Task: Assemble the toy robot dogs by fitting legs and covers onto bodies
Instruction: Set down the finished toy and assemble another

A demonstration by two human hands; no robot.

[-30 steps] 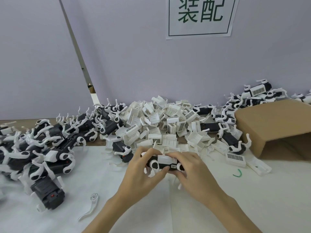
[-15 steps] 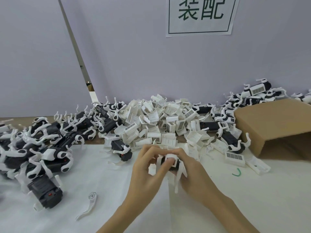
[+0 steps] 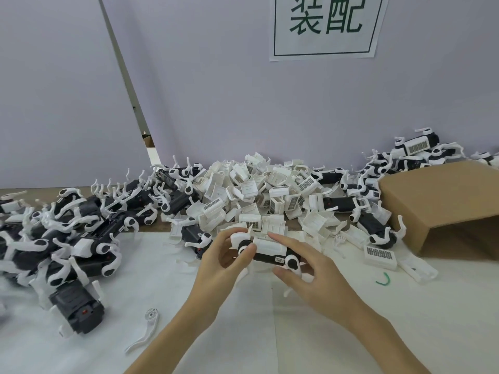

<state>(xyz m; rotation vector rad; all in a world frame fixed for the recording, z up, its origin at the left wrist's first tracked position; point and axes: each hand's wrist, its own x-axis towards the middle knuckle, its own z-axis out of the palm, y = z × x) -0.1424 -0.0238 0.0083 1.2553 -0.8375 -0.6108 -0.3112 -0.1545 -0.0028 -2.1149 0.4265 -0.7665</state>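
Head view: one moment at an assembly worktop (image 3: 270, 333) spread with white sheeting.
Item in hand: toy dog (image 3: 270, 252), black body with a white cover on its back and white legs, held level between both hands just above the sheeting.
Left hand (image 3: 221, 263): grasping the dog's left end, thumb and fingers (image 3: 249, 249) curled round the shoulder joint.
Right hand (image 3: 310, 268): thumb under the dog's right end, fingers extended along the far side of the cover; it touches and steadies, and a closed grip is not shown.
Beyond the fingers: heap of loose white covers (image 3: 259, 195), several with barcode labels, touching one another.
Left of the fingers: pile of dogs with legs fitted (image 3: 67, 233), well apart from the hands.
Right of the fingers: cardboard box (image 3: 442, 206) lying on its side, more dogs behind it; a barcoded cover (image 3: 379, 256) and a green scrap (image 3: 383, 279) lie near.
Near side, left: single loose white leg (image 3: 147, 327) on the sheeting.
Step in hand (judged): seating the cover on the body, or checking its fit.
Next move (judged): press along the cover until it sits flush, check that all legs are seated, then set the dog with the finished pile.
Risk (judged): thin legs may bend or pop out under a tight squeeze.
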